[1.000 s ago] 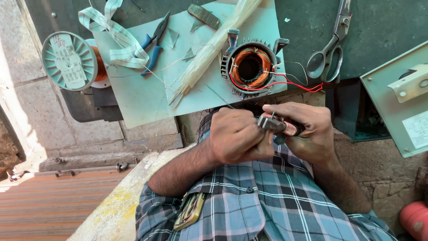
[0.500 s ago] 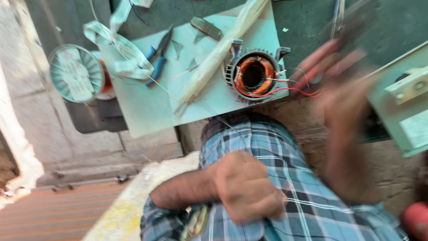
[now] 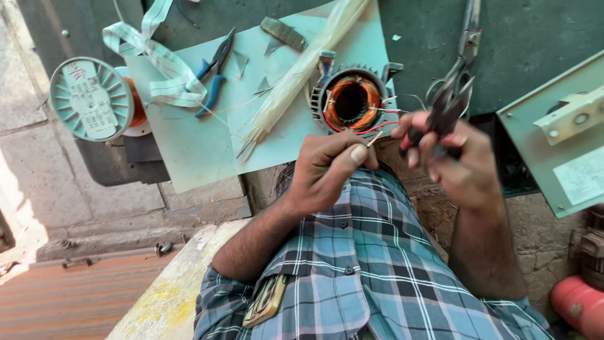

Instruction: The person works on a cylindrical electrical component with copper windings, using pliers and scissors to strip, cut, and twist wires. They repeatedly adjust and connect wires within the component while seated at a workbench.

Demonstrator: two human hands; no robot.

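Copper-wound round stator (image 3: 350, 101); left hand (image 3: 327, 167) pinches thin red wire (image 3: 375, 138).

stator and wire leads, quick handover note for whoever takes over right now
Left hand: pinches the bare end of a thin wire lead between thumb and fingers.
Right hand: grips the handles of the scissors, blades pointing away along the bench.
Stator with copper windings lies on the pale sheet, red leads running from it toward the hands.
Blue-handled pliers, wire spool and a strip of tape lie to the left.
Done: lead picked up, scissors in hand. Left: lead not yet between the blades.
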